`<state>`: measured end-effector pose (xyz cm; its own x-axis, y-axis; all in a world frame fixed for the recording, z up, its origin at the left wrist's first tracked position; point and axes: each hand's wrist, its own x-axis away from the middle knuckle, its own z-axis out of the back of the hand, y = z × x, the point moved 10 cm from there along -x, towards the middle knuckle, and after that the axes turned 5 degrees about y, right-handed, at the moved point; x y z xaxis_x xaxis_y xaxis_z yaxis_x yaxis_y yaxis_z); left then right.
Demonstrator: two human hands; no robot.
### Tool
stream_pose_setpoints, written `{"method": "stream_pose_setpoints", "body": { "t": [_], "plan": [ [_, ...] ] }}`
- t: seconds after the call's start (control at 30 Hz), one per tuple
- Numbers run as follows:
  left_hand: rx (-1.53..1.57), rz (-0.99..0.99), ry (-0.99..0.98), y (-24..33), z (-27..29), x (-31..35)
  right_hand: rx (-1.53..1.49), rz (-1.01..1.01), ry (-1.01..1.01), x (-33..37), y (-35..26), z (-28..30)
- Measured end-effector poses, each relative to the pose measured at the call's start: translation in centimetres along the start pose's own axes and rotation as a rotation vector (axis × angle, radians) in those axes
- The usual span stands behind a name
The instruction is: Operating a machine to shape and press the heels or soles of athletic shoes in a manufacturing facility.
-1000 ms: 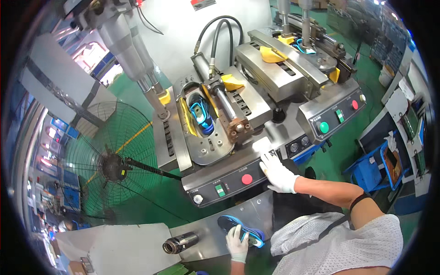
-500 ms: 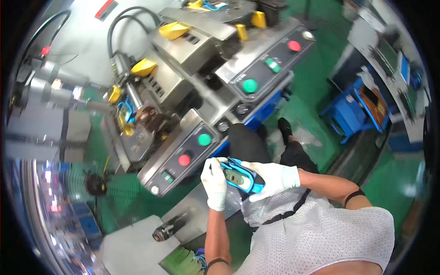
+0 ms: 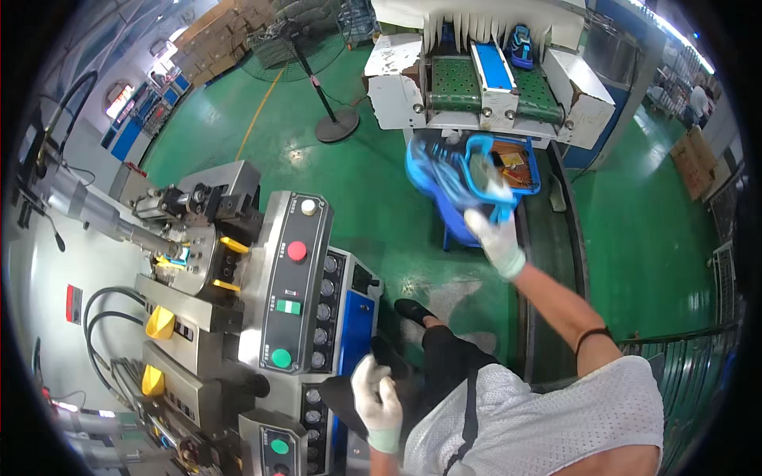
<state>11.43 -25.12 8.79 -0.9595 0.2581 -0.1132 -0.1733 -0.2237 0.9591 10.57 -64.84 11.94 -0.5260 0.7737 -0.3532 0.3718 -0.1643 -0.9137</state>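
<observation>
My right hand [image 3: 496, 244], in a white glove, reaches out ahead and is closed on the near end of a light-blue shoe upper [image 3: 482, 173]. Motion smears the upper, and its greyish inside shows within the blue rim. It is held over a blue stool [image 3: 452, 218] with a blue tray [image 3: 533, 178] of small things on it. My left hand [image 3: 377, 401], also gloved, hangs near my thigh beside the machine panel. Its fingers are loosely bent with the thumb apart, and nothing shows in it.
At the left stands a machine with a button panel [image 3: 290, 282] and yellow guards [image 3: 160, 323]. Ahead is a conveyor [image 3: 456, 83] under a fringed opening, with a dark blue shoe [image 3: 521, 47] on it. A standing fan [image 3: 337, 125] is left of the conveyor. A floor rail [image 3: 536, 293] runs at right.
My view has turned right, toward the conveyor. My left hand has let go of the blue shoe upper and stays low; my right hand has carried it forward to the blue stool.
</observation>
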Motion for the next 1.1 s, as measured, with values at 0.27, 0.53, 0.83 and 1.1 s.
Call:
{"method": "stream_pose_setpoints", "body": {
  "t": [0.27, 0.53, 0.83, 1.1],
  "plan": [
    [-0.180, 0.112, -0.034, -8.9, -1.9, 5.8, 0.670, 0.099, 0.354, -32.3, 11.1, 3.2],
    [-0.209, 0.282, 0.061, -11.2, -1.3, 4.7, 1.281, -0.144, 0.132, -45.9, 16.6, 5.4],
    [-0.107, 0.515, 0.425, -15.2, 10.1, 12.7, 0.665, -0.080, -0.350, -11.2, 27.5, -2.7],
    [0.203, 0.700, 1.445, -20.0, 18.4, 56.8, -0.046, -0.581, -1.404, 39.6, 5.6, -27.4]
  ]
}}
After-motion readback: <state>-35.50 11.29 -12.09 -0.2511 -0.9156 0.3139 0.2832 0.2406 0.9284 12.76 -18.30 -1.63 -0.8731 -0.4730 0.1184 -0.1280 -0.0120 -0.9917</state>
